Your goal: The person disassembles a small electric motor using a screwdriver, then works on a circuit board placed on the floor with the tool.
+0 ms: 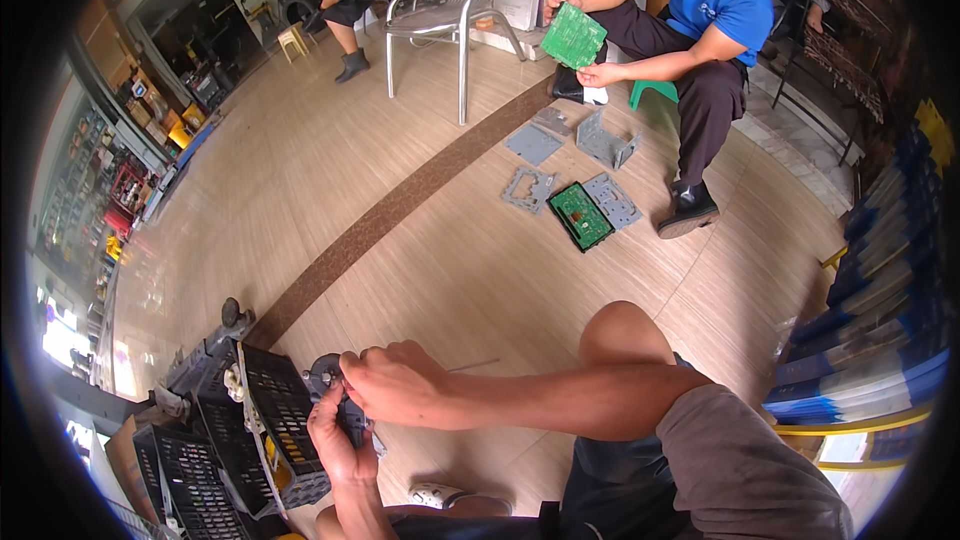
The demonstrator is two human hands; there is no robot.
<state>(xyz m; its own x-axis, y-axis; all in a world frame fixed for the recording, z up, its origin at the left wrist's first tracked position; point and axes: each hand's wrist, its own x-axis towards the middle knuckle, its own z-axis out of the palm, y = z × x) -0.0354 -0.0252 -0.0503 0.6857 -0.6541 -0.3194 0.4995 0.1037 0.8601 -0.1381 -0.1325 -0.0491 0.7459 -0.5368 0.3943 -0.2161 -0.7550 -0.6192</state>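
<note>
Low at the left, my left hand (335, 440) is closed around a dark grey part (352, 422) with a rounded top and a small silver bolt-like centre. What kind of part it is, I cannot make out. My right hand (400, 380) reaches across from the right, fingers closed against the part's upper side; anything inside them is hidden. A thin pale rod or line (475, 365) shows just right of that hand, and whether it is held is unclear. Beside the part stands a black slotted plastic crate (285, 410).
Another black crate (190, 475) stands farther left. Ahead on the floor lie a green circuit board in a black frame (582, 217) and several grey metal plates (535, 144). A seated person in blue (710, 5) holds a green board (573, 37). A metal chair (465, 0) stands behind.
</note>
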